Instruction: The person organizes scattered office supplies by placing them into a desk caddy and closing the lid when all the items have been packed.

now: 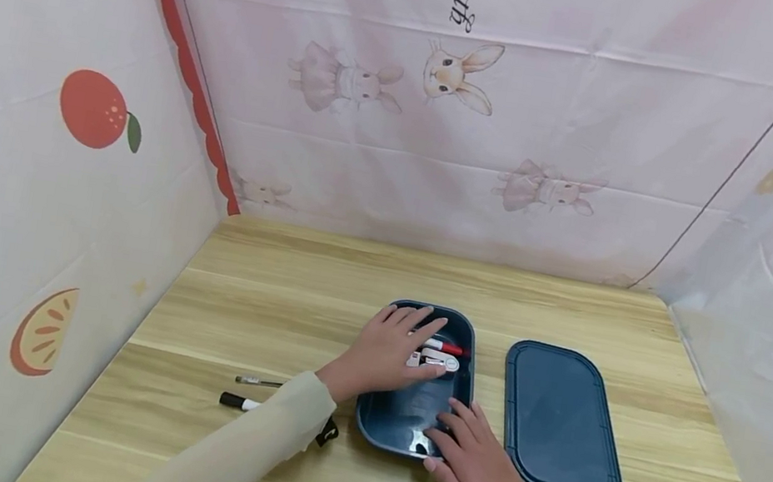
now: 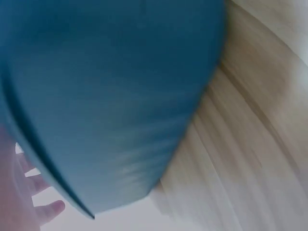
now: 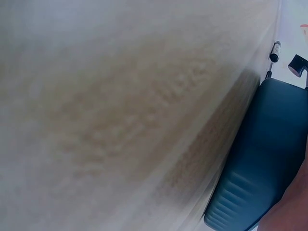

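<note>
A dark blue plastic box stands without its lid on the table. Inside, toward its far end, lie a red-capped marker and a small white item with a round end, partly under my left hand. That hand reaches over the box's left rim with its fingers spread. At the near right corner, my right hand rests its loosely bent fingers over the rim. In the left wrist view the box's outer wall fills much of the picture, with fingers beyond its rim.
The matching blue lid lies flat right of the box. To the left lie a thin pen, a black-capped marker and a black object, partly hidden by my left sleeve. Printed cloth walls surround the table.
</note>
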Tool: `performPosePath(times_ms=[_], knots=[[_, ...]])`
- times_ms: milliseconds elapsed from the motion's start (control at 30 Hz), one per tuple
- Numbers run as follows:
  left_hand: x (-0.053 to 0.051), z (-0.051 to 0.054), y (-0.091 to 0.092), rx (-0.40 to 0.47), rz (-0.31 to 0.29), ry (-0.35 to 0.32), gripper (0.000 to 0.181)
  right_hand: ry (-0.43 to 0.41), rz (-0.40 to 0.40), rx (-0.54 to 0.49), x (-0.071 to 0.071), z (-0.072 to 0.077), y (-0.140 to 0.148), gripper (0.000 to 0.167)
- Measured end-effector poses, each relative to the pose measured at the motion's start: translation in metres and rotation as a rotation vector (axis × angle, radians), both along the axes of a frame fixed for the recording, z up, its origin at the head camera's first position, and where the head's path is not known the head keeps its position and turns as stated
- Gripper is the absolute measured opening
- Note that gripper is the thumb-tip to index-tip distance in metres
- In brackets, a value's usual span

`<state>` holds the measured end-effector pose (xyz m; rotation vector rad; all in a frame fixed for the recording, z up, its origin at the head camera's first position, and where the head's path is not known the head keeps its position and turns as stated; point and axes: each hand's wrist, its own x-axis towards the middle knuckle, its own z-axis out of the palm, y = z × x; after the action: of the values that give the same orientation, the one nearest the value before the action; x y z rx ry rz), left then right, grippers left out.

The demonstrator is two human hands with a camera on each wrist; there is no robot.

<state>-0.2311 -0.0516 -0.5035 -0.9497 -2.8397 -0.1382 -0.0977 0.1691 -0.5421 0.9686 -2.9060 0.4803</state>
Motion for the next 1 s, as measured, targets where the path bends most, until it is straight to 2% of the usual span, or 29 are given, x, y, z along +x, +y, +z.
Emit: performPosePath(times_ms=[200, 333, 567, 733, 1000], knots=[[0.002, 0.001, -0.021, 0.033, 0.036, -0.039, 0.087, -0.029, -0.012, -0.006, 0.002, 0.001, 0.0, 0.05], [0.005, 0.001, -0.036, 0.044, 0.063, -0.038, 0.088, -0.022, -0.02, -0.006, 0.002, 0.001, 0.0, 0.049], [0.008, 0.003, -0.066, 0.048, 0.156, -0.06, 0.089, -0.041, -0.03, 0.006, 0.002, 0.003, 0.0, 0.051], [0.011, 0.007, -0.091, 0.103, 0.188, -0.096, 0.082, -0.041, -0.018, -0.001, 0.001, 0.002, 0.001, 0.047], [0.013, 0.005, -0.123, 0.158, 0.248, -0.1, 0.073, -0.056, -0.015, 0.013, 0.001, 0.002, 0.0, 0.047]])
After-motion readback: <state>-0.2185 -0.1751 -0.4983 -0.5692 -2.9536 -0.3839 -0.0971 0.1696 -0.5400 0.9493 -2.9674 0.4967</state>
